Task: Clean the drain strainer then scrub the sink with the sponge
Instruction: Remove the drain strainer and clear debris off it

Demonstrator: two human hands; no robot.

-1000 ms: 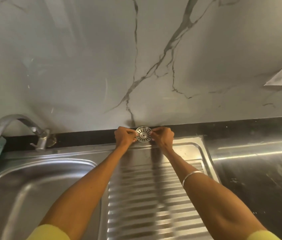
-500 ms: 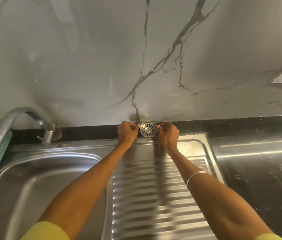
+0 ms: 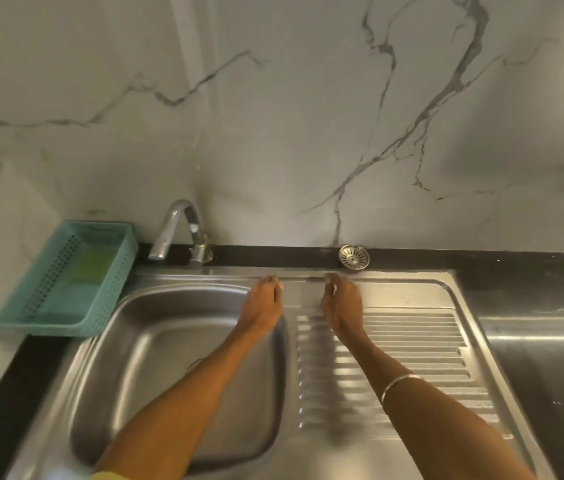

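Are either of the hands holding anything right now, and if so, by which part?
Nothing is held. The left hand and right hand are both empty, and the drain strainer leans on the black ledge against the wall, clear of both.

Single head view, from above and behind both hands (image 3: 263, 306), facing forward-down at sink (image 3: 156, 358) and marble wall (image 3: 273, 133) beyond fingertips; arm's-length range.

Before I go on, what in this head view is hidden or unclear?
- Drain opening in the sink: mostly covered by the left forearm.
- Green item in the teal basket: blurred, possibly the sponge.
- Drain strainer: too small to judge cleanliness.
- Elbows: cut off by the bottom edge.
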